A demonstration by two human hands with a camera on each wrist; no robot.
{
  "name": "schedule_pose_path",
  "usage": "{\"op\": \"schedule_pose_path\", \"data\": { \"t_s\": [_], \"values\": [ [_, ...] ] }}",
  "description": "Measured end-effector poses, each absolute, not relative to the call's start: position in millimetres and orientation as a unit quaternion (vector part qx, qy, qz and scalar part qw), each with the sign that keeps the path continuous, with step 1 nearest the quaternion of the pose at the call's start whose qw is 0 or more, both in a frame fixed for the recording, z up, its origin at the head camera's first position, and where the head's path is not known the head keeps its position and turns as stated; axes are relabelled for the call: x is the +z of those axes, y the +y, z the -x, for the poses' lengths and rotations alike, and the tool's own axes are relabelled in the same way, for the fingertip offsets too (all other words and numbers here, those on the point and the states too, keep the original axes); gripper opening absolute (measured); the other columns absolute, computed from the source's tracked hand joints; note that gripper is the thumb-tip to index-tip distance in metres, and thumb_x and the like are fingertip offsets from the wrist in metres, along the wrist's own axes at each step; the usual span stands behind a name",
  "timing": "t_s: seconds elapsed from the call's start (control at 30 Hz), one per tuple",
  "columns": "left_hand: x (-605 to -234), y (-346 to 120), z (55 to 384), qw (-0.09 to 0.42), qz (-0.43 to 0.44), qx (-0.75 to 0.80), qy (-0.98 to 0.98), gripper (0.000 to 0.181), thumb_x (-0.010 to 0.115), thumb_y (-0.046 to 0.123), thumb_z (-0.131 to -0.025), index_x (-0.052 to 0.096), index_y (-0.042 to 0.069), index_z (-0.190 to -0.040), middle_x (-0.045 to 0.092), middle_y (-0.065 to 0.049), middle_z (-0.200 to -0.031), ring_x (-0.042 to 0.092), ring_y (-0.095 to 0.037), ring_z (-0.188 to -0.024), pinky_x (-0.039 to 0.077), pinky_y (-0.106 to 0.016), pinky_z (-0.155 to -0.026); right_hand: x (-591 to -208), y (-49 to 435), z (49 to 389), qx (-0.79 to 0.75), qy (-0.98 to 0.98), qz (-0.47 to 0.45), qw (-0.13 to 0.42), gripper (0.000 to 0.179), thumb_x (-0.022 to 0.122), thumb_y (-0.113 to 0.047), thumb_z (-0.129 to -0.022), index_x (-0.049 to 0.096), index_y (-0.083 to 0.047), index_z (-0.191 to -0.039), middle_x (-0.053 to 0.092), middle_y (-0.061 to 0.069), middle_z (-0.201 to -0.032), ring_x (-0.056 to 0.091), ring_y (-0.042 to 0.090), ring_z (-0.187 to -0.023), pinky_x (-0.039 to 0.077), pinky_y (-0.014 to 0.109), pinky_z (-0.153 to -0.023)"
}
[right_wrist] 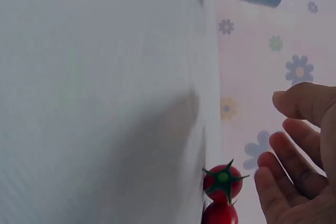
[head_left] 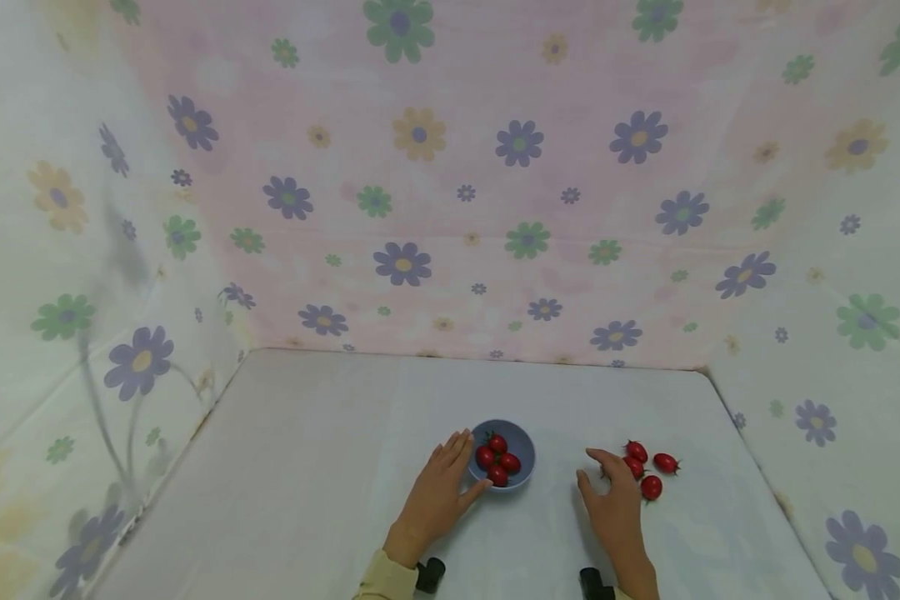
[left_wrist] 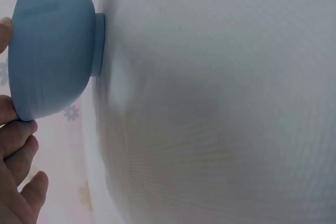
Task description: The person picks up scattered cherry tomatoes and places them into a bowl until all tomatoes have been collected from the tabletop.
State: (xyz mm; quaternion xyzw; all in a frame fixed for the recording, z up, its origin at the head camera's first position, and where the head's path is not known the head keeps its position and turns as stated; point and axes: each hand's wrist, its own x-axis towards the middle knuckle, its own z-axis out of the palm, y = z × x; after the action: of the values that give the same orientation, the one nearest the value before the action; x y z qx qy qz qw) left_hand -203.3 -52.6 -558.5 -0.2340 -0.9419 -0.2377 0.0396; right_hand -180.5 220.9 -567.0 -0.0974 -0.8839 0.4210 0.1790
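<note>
A small blue bowl stands upright on the white table, with several red cherry tomatoes in it. At its left side my left hand rests against the rim, fingers mostly straight and thumb near the front edge. In the left wrist view, fingertips touch the bowl's rim. My right hand hovers to the bowl's right, thumb and fingers apart, holding nothing. Just beyond and right of it lie several loose cherry tomatoes; one is partly hidden by the hand. The right wrist view shows a tomato with its green calyx below the fingers.
The white table is bounded by a pink flowered back wall and flowered side walls, left and right. Dark wrist-camera mounts show at both wrists.
</note>
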Motion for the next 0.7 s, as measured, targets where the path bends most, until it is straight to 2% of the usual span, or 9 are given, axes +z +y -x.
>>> {"op": "schedule_pose_path", "data": {
  "t_s": [0.3, 0.53, 0.7],
  "values": [
    [-560.4, -52.6, 204.2, 0.032, 0.23, -0.238, -0.943, 0.076, 0.055, 0.053, -0.101, 0.041, 0.0, -0.154, 0.038, -0.013, -0.162, 0.032, -0.03, -0.152, 0.03, -0.051, -0.122, -568.3, 237.6, 184.3, 0.396, -0.894, 0.151, 0.145, 0.049, 0.073, -0.005, -0.092, 0.055, 0.002, -0.137, 0.053, 0.025, -0.142, 0.046, 0.042, -0.135, 0.04, 0.063, -0.111],
    [-560.2, -53.1, 203.0, 0.028, 0.231, -0.241, -0.942, 0.077, 0.054, 0.054, -0.101, 0.041, 0.0, -0.154, 0.039, -0.014, -0.161, 0.033, -0.031, -0.151, 0.031, -0.052, -0.122, -566.6, 243.6, 186.3, 0.382, -0.906, 0.165, 0.079, 0.061, 0.071, -0.006, -0.092, 0.044, 0.006, -0.145, 0.043, 0.03, -0.148, 0.037, 0.046, -0.141, 0.034, 0.064, -0.115],
    [-559.0, -52.9, 202.9, 0.033, 0.231, -0.238, -0.943, 0.077, 0.053, 0.055, -0.101, 0.042, 0.0, -0.154, 0.039, -0.013, -0.161, 0.034, -0.031, -0.151, 0.032, -0.052, -0.121, -569.6, 247.8, 188.9, 0.386, -0.908, 0.153, 0.059, 0.06, 0.071, -0.007, -0.093, 0.045, 0.007, -0.145, 0.047, 0.03, -0.146, 0.043, 0.045, -0.137, 0.036, 0.062, -0.114]
  ]
}}
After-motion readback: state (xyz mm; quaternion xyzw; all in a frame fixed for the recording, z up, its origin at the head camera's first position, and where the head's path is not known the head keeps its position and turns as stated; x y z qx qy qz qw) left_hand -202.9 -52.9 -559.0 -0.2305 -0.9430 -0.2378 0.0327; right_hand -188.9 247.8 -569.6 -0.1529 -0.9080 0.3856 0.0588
